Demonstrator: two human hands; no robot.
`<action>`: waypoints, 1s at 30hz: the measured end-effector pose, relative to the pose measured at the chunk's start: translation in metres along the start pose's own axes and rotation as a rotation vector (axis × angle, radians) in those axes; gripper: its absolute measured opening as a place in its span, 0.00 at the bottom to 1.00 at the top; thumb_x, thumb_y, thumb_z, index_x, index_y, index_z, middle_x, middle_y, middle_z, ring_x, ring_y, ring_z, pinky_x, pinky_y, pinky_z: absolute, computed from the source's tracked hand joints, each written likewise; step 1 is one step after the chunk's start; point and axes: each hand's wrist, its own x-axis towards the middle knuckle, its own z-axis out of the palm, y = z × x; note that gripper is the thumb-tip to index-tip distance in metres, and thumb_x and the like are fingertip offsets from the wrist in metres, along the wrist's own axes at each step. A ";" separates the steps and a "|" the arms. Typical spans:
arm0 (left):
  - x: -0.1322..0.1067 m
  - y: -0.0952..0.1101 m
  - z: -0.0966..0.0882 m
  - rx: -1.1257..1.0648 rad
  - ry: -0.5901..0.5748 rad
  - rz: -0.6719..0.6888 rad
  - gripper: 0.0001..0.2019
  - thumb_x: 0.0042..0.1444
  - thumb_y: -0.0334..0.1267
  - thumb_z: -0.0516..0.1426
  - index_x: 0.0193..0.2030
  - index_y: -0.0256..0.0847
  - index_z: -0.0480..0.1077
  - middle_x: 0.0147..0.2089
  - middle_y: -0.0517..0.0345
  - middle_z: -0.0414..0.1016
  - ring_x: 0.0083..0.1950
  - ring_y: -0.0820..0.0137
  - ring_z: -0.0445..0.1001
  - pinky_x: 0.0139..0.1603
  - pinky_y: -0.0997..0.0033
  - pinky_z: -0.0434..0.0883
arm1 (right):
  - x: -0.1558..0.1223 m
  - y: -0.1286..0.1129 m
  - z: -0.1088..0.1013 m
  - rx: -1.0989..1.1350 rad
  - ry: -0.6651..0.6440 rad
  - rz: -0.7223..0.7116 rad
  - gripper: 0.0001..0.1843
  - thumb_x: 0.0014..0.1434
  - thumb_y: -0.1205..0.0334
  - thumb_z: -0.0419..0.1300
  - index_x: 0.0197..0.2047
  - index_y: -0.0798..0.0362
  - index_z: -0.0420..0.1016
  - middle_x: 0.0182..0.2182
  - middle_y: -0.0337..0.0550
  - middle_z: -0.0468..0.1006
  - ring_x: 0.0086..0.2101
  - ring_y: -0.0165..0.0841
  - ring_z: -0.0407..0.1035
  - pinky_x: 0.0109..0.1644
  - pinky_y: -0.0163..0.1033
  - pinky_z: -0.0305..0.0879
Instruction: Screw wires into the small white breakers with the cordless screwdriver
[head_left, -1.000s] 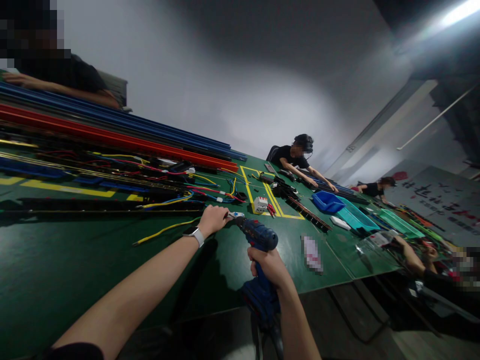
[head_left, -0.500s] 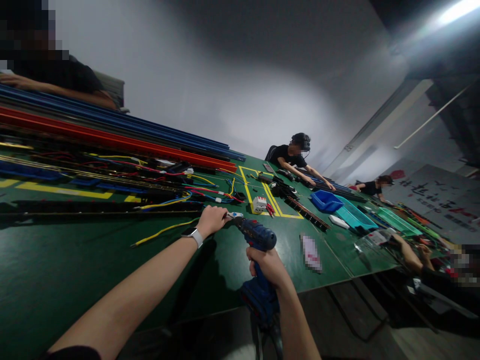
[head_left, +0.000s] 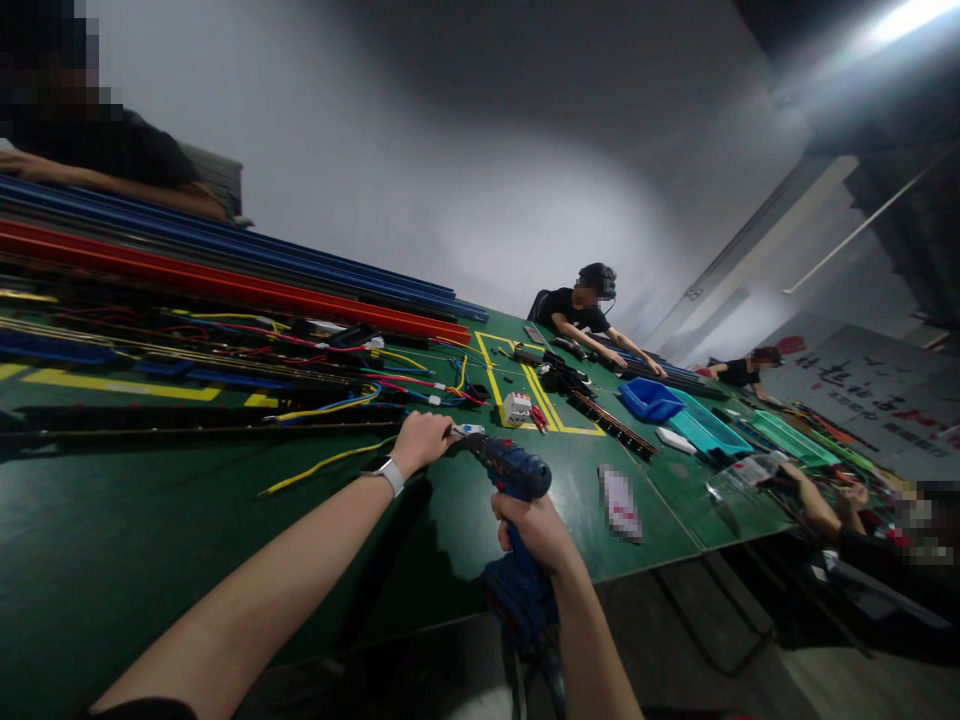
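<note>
My right hand [head_left: 538, 528] is wrapped round the grip of a blue cordless drill [head_left: 521, 468], whose chuck points left and away from me. Just past the drill's nose sits a small white-and-blue part [head_left: 471, 429], low over the table. My left hand [head_left: 420, 443], with a watch on its wrist, pinches that part from the left; the fingertips are mostly turned from view. Whether the bit touches the part I cannot tell. Left of the hand lies a yellow wire [head_left: 322, 466]. Beyond the drill stands a white breaker-like block [head_left: 516, 408] beside some red leads [head_left: 538, 419].
Long blue rails [head_left: 300, 258] and red rails [head_left: 225, 280] lie along the far left of the green table [head_left: 315, 560]. A blue bin [head_left: 651, 399] and a teal tray [head_left: 709, 425] are on the right. Several co-workers sit around the table, one at far right [head_left: 814, 505].
The view has shifted very slightly. Both hands, the drill and the small part keep nearly the same positions.
</note>
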 end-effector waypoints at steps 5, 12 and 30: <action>0.000 0.000 0.000 -0.006 -0.003 -0.005 0.20 0.60 0.56 0.50 0.45 0.45 0.75 0.39 0.48 0.79 0.45 0.58 0.75 0.45 0.62 0.60 | 0.001 0.000 -0.002 -0.008 -0.018 0.008 0.07 0.51 0.62 0.56 0.24 0.51 0.63 0.12 0.32 0.63 0.13 0.28 0.62 0.19 0.32 0.54; 0.001 0.000 0.000 -0.009 -0.017 -0.013 0.20 0.60 0.55 0.50 0.45 0.44 0.75 0.39 0.48 0.79 0.46 0.58 0.74 0.45 0.63 0.60 | -0.001 -0.001 0.000 -0.004 -0.003 -0.010 0.07 0.51 0.62 0.56 0.23 0.52 0.63 0.12 0.32 0.63 0.14 0.27 0.62 0.20 0.32 0.54; 0.000 0.001 -0.001 -0.001 -0.027 -0.022 0.20 0.60 0.56 0.50 0.45 0.45 0.74 0.39 0.48 0.79 0.45 0.58 0.74 0.45 0.62 0.59 | 0.004 0.005 -0.003 -0.011 -0.013 0.018 0.07 0.50 0.61 0.57 0.24 0.52 0.63 0.13 0.32 0.63 0.14 0.27 0.63 0.20 0.32 0.55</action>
